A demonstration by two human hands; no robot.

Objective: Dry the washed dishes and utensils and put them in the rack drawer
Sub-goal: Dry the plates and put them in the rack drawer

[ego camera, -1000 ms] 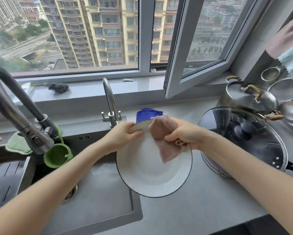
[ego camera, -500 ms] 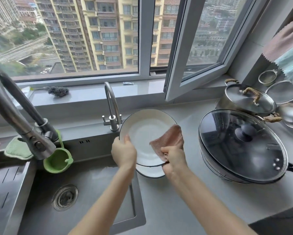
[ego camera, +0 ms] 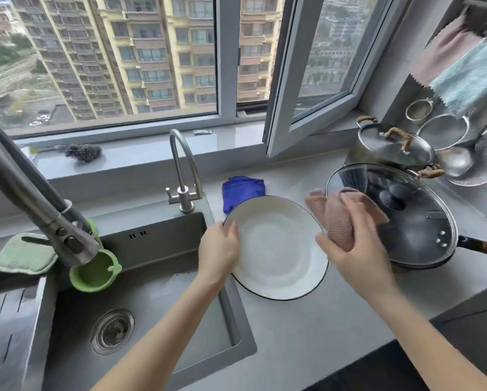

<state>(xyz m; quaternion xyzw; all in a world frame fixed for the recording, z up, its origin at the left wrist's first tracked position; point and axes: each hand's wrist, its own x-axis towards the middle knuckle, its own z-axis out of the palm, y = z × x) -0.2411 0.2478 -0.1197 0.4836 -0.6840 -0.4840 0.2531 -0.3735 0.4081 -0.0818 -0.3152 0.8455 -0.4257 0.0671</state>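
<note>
We see the white plate [ego camera: 276, 246], dark rim, held face-up over the counter [ego camera: 307, 334], just R of the sink [ego camera: 152, 292]. Left hand [ego camera: 218, 253] grips plate's L edge, thumb on the rim, fingers under. Right hand [ego camera: 355, 244] is closed round a bunched pink cloth [ego camera: 338, 218], at the plate's R edge; whether cloth touches the rim we can't tell, blur there.

Behind plate: blue cloth [ego camera: 242, 191] on counter, partly hidden by the rim. Small faucet [ego camera: 184, 170] at sink's back corner. Large pull-down faucet [ego camera: 33, 193] near L, w/ green cup [ego camera: 94, 273] hanging beside it and green pad [ego camera: 25, 256] on the sink ledge.

R of plate: black wok w/ glass lid [ego camera: 400, 218], right hand partly in front of it. Steel pot w/ lid [ego camera: 391, 148] behind the wok. Strainers [ego camera: 445, 131] and cloths [ego camera: 468, 74] hang on the R wall. Scrubber [ego camera: 83, 152] on the sill. Window [ego camera: 313, 66] ajar.
</note>
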